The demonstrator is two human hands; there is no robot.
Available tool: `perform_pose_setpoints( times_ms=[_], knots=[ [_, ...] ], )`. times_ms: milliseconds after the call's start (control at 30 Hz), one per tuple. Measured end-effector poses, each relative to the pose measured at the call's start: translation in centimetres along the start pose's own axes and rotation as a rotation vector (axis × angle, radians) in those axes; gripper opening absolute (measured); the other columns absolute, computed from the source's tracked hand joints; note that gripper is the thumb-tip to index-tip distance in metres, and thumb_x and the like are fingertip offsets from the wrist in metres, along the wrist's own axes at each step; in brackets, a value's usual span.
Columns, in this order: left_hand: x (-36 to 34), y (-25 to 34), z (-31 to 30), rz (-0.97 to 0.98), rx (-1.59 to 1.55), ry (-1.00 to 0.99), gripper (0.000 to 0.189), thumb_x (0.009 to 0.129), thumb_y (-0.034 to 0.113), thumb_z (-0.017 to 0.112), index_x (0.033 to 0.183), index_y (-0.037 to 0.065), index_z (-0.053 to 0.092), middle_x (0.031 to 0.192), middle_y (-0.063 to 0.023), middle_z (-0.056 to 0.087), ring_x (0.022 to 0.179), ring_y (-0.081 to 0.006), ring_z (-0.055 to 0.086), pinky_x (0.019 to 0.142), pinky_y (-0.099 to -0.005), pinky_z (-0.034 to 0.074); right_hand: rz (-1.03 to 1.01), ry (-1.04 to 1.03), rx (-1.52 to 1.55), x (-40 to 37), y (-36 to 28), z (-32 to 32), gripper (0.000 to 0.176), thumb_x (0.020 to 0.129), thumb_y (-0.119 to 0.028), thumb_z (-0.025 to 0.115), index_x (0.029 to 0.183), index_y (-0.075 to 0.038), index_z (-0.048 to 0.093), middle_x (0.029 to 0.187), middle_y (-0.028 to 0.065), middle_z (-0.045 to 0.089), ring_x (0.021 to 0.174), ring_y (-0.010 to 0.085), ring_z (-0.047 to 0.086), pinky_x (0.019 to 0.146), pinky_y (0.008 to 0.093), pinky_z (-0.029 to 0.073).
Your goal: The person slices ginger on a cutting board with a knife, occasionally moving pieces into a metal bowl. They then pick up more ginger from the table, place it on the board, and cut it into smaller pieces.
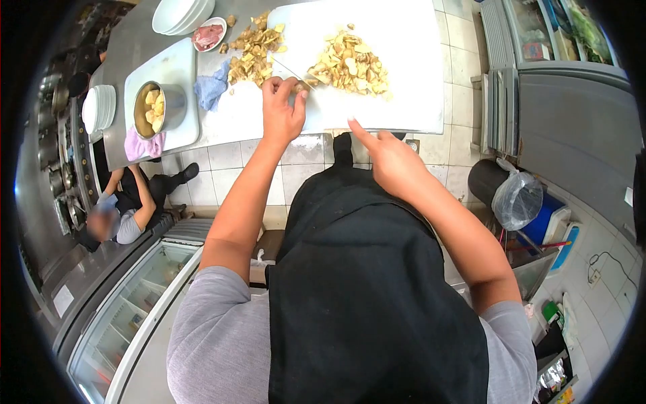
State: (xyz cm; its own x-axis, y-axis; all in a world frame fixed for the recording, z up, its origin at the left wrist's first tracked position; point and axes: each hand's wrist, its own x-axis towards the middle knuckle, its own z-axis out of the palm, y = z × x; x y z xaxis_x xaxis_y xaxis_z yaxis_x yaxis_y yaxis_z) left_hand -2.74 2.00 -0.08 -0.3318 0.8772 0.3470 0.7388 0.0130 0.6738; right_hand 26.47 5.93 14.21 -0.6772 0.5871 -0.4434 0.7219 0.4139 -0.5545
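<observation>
My right hand point(397, 161) is closed at the front edge of the white cutting board point(417, 87), its index finger stretched along the line of a knife. The thin blade of the knife point(288, 68) shows edge-on, pointing away and left; its handle is hidden in my palm. My left hand point(282, 111) has its fingers bent down at the blade, on a small brown-skinned piece point(303, 86) that looks like ginger. Right of the blade lies a heap of yellow cut pieces point(350, 64). Beyond my left hand are brownish peelings and scraps point(252, 54).
A metal pot point(175, 108) of peeled yellow chunks stands on a second board point(188, 64). Near it are a blue cloth point(212, 86), pink cloth point(143, 145), plate of meat point(208, 35), and stacked bowls point(182, 15). Another person point(121, 215) sits at the left. A bin point(488, 185) stands right.
</observation>
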Motion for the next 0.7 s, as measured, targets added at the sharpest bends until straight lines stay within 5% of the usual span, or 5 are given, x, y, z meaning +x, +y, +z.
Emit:
perform_pose_setpoints(
  times_ms=[233,300,400,700],
  knots=[
    [0.3,0.4,-0.9,-0.057,0.019,-0.033,0.031,0.098,0.014,0.085,0.126,0.006,0.074,0.123,-0.0177,0.065,0.107,-0.0347,0.064,0.093,-0.0442,0.056,-0.127,0.085,0.302,6.3,3.6,4.9,0.08,0.11,-0.003,0.066,0.182,-0.027,0.043,0.11,0.0248,0.071,0.105,0.0457,0.073,0.1,0.056,0.058],
    [0.5,-0.1,-0.9,0.186,0.167,0.101,0.032,0.099,0.015,0.086,0.127,0.006,0.074,0.126,-0.0172,0.07,0.111,-0.0334,0.066,0.091,-0.043,0.057,-0.242,0.228,0.395,5.8,5.4,5.9,0.077,0.111,-0.005,0.068,0.181,-0.027,0.046,0.106,0.0204,0.069,0.098,0.0403,0.07,0.098,0.0511,0.058],
    [-0.3,-1.1,-0.9,0.004,-0.045,0.005,0.029,0.1,0.016,0.086,0.124,0.004,0.075,0.127,-0.0154,0.074,0.111,-0.0312,0.069,0.091,-0.0421,0.058,-0.023,0.1,0.314,1.9,4.3,3.6,0.074,0.111,-0.01,0.068,0.179,-0.031,0.049,0.106,0.0202,0.067,0.099,0.0433,0.07,0.097,0.0518,0.058],
    [-0.6,0.3,-0.8,-0.018,-0.088,0.033,0.019,0.102,0.007,0.081,0.12,0.002,0.077,0.115,-0.015,0.073,0.097,-0.0293,0.071,0.085,-0.0389,0.06,-0.001,0.15,0.201,-4.3,4.2,2.0,0.072,0.11,-0.006,0.069,0.176,-0.031,0.055,0.101,0.0136,0.057,0.087,0.0356,0.061,0.086,0.0449,0.056]
  ],
)
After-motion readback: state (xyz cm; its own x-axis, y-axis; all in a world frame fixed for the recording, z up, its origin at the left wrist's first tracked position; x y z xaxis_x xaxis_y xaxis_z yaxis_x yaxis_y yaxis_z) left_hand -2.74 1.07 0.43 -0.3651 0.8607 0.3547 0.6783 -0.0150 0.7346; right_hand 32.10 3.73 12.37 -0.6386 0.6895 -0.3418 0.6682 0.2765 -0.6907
